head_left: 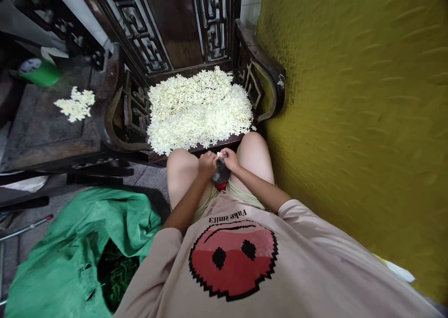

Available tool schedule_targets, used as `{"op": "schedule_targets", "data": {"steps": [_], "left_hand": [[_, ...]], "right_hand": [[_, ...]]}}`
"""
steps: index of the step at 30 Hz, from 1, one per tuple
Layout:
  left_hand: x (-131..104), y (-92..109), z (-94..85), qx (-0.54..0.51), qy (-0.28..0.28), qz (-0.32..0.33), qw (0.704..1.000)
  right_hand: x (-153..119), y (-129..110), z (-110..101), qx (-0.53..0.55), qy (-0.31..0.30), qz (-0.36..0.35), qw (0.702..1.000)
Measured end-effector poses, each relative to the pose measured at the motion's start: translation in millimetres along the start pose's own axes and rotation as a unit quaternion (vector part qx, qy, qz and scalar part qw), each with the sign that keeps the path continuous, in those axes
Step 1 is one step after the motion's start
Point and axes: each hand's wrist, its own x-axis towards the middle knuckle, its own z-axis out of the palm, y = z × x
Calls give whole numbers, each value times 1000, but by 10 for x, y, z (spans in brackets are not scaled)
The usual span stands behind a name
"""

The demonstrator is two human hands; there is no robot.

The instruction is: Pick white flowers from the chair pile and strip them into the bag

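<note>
My left hand (207, 163) and my right hand (229, 159) meet between my knees, close to the front edge of a dark wooden chair seat (206, 147). Pinched at their fingertips is a small white flower (220, 155), partly hidden by the fingers. Both hands are closed, with the fingers curled. A thick spread of loose white flowers (201, 110) covers most of the seat just beyond them.
On the wooden side table (38, 117) at left lie a small bunch of white flowers (76, 104) and a green roll (40, 72). A green sack (84, 215) with dark green strands inside sits at lower left. A yellow textured surface (360, 113) rises closely at right.
</note>
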Motion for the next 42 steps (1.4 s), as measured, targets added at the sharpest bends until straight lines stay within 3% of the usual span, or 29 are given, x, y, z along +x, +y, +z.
{"op": "schedule_targets", "data": {"steps": [4,9,11,13,15,17,20,22,28,32,34,37,39,42], "left_hand": [[23,-36,16,-160,3,-75,984],[89,-55,10,-427,-32,-231,874],[122,-56,-4,-489,-65,-255,832],[150,-67,-19,-525,-90,-250,809],[169,-92,-28,-527,-87,-235,812],[184,-120,-26,-502,-57,-232,831],[211,-142,-12,-450,-11,-244,859],[227,-142,-9,-427,-1,-248,869],[232,-157,-29,-362,19,-191,912],[246,-147,-34,-285,46,-174,941],[269,-115,-59,-290,63,-182,937],[313,-43,-152,-362,53,-241,899],[335,15,-245,-420,30,-277,864],[345,117,-388,-479,11,-275,834]], "right_hand": [[6,-33,-17,51,-18,24,998],[72,-128,-10,180,-113,85,973],[94,-169,-30,224,-154,119,955],[110,-203,-62,256,-197,152,934],[124,-222,-91,257,-213,171,927],[139,-224,-103,213,-188,158,946],[165,-198,-85,118,-125,70,983],[175,-169,-70,67,-105,16,992],[127,-120,-77,-82,-45,-75,993],[122,-144,-52,-108,-34,-115,987],[164,-174,-33,-81,-42,-102,991],[262,-262,-31,27,-91,-36,995],[318,-355,-51,113,-141,17,983],[335,-523,-81,206,-207,64,954]]}}
